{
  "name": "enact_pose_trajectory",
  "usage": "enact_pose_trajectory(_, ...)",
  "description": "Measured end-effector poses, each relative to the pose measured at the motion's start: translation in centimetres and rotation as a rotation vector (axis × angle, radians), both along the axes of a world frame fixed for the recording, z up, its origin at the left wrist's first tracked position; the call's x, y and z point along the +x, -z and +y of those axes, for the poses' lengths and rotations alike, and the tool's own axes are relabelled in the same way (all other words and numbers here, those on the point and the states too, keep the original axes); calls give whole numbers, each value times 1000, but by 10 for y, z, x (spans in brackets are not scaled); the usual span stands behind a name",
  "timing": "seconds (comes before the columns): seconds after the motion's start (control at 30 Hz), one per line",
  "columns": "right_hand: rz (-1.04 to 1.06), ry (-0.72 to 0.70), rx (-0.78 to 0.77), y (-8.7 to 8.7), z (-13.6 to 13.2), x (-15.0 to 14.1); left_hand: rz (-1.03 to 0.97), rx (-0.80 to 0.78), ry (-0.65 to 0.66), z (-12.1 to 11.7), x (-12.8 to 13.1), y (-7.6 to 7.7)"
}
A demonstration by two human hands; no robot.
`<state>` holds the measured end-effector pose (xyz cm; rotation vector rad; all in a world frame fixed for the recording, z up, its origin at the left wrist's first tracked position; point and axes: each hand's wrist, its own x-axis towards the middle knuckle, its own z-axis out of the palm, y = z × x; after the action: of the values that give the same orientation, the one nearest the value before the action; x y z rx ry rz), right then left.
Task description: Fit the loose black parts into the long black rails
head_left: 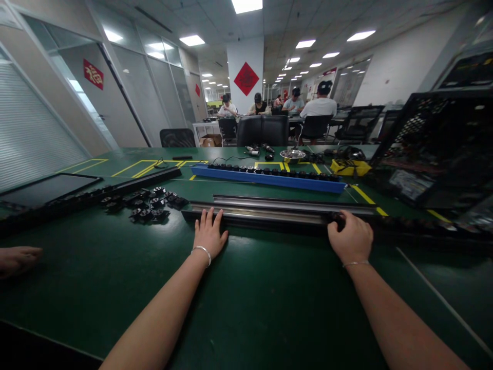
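A long dark metal rail [265, 217] lies across the green table in front of me, with a second rail [292, 202] just behind it. My left hand [210, 235] rests on the near rail towards its left end, fingers spread over the edge. My right hand [351, 237] is closed at the right part of the same rail, thumb and fingers around a small black part [337, 221]. The fingers partly cover this part, so its exact shape is hidden. Left of the rails sits a loose pile of small black plastic parts [150, 208].
Another person's hand [19, 261] rests at the left. A blue rail [269, 180] holding a row of black parts lies behind. Farther back are a metal bowl [292, 155] and a yellow tray [350, 167]. A black open-fronted rack [447, 149] stands right.
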<state>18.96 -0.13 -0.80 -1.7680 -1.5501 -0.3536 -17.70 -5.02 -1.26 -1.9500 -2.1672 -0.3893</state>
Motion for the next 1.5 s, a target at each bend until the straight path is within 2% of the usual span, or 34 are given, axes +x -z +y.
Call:
enact_pose_trajectory(0.23, 5, -125, 18, 2, -1, -7, 0, 20, -12, 3, 8, 2)
enact_pose_trajectory(0.37, -8, -204, -6, 0, -2, -13, -30, 68, 108, 12, 30, -7)
enact_pose_trajectory(0.53, -24, -274, -7, 1, -4, -19, -102, 87, 408, 19, 94, -21)
enact_pose_trajectory(0.6, -44, -302, -6, 1, -5, -19, -109, 51, 540, 18, 127, -21)
enact_pose_trajectory(0.67, -63, -332, -11, 2, -5, -19, -112, 15, 616, 17, 160, -20)
enact_pose_trajectory(0.77, -81, -324, -36, 3, -5, -17, -124, -1, 605, 17, 197, -18)
enact_pose_trajectory(0.87, -104, -214, -63, 4, -4, -15, -128, -26, 524, 21, 218, -19)
enact_pose_trajectory(0.97, -164, -146, -105, 6, -3, -13, -105, -74, 477, 28, 226, -22)
enact_pose_trajectory(1.2, -269, -150, -178, 5, -5, -14, -86, -121, 443, 32, 226, -23)
enact_pose_trajectory(1.4, -372, -270, -186, 4, -8, -19, -73, -93, 436, 31, 217, -22)
enact_pose_trajectory(1.5, -385, -275, -174, 4, -8, -20, -57, -86, 416, 29, 208, -22)
